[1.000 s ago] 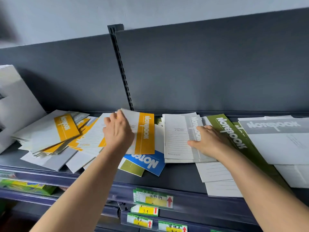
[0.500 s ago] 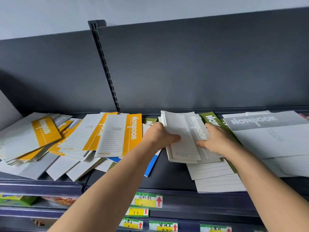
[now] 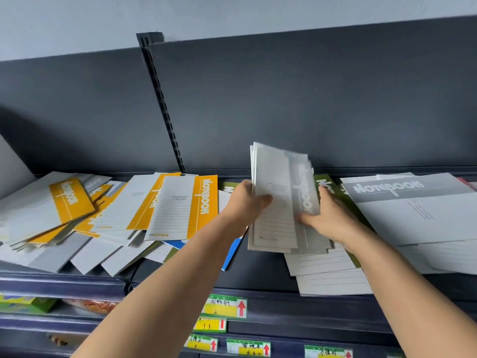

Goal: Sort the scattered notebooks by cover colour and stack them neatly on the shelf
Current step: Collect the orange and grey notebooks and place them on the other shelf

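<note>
The small stack of white notebooks with pale grey title bands (image 3: 277, 197), seen lying flat on the dark shelf (image 3: 258, 272) a second ago, has been raised at its far edge and is now held steeply tilted, with its top in front of the dark grey back panel (image 3: 284, 99) (the lower edge seems still down on the shelf's loose white notebooks (image 3: 322, 267)). The left hand (image 3: 244, 202) has been taken off the white notebook with the yellow title band (image 3: 180, 205), which has been left lying on the yellow pile, and moved across to grip the stack's left edge. The right hand (image 3: 329, 215), earlier laid flat on the stack, is now closed on its right edge.
</note>
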Tool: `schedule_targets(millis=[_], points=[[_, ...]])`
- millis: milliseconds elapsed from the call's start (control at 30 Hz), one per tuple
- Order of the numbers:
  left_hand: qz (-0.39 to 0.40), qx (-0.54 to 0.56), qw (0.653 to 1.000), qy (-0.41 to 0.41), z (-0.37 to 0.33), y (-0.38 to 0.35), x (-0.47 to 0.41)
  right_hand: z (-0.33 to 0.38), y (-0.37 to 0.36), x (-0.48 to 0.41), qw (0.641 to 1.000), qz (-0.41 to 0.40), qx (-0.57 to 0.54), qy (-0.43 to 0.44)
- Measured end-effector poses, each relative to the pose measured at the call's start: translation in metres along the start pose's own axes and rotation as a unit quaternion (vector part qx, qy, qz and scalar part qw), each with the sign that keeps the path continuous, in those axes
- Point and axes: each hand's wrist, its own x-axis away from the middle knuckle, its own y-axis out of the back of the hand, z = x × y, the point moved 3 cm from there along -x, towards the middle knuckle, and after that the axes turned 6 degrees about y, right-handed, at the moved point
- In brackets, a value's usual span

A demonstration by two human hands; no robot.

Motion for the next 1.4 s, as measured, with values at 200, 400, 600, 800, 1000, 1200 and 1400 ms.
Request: schedule_targets(millis=[200,400,600,800,1000,1200,1400], points=[[-0.080,0.043,0.995,-0.034,0.000,0.064,0.009,0.047,-0.029,-0.008,0.973,0.020,-0.220,0.067],[-0.283,-0.403,0.866,0.089,0.044,0.150,0.015,0.091,-0.075,-0.010,0.976,-0.013,-0.201,0.085],[-0.218,-0.387,0.893,0.078,0.053,0.160,0.007,0.098,-0.091,-0.014,0.973,-0.061,-0.218,0.050],[-0.253,-0.361,0.896,0.054,0.050,0.207,0.000,0.119,-0.102,-0.019,0.971,-0.064,-0.221,0.061],[-0.270,-0.439,0.853,0.080,0.068,0.279,-0.002,0.148,-0.137,-0.018,0.983,-0.012,-0.172,0.067],[-0.201,-0.429,0.875,0.100,0.073,0.288,-0.014,0.146,-0.155,-0.019,0.995,0.027,-0.095,0.020],[-0.103,-0.336,0.928,0.122,0.071,0.279,-0.023,0.144,-0.154,-0.014,0.994,0.018,-0.106,0.006]])
